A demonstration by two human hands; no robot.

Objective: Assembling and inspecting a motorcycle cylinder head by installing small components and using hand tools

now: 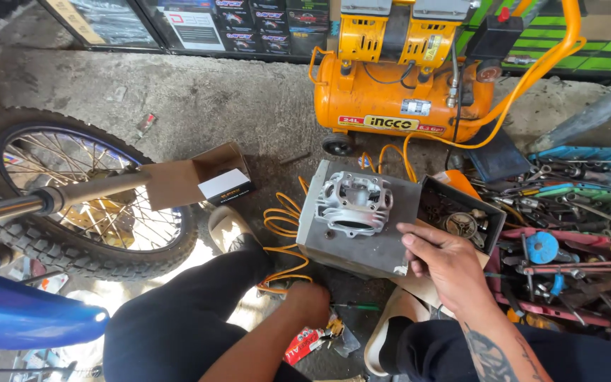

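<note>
Head view, nearest first: two dark-trousered knees along the bottom edge, one pale shoe (229, 228) left of centre, another at lower centre

Left hand (310, 301), lower centre: reaching down to the floor litter beside the orange coiled hose (282, 225); fingers hidden behind the wrist, so spread or closed cannot be told

Right hand (445, 265), right of centre: tattooed forearm, fingers loosely curled and close together, thumb resting at the near right edge of the grey slab (383, 237); pinching nothing that shows

One engine cylinder (353, 203), cast aluminium, finned, at centre frame: sits upright on the grey slab, apart from the right hand. Judged stiff, fairly heavy for its bulk, thin fins liable to chip, possibly oily; best taken by the solid outer body with both hands, not by fins or bore edge

One black parts tray (459, 216) just right of the slab, holding small metal parts

One orange air compressor (394, 85), upper centre

One spoked knobbly wheel (79, 187), left; one open cardboard box (196, 177) beside it; one blue mudguard (26, 315), lower left

Heap of hand tools (574, 233), right edge, too many to count
</note>
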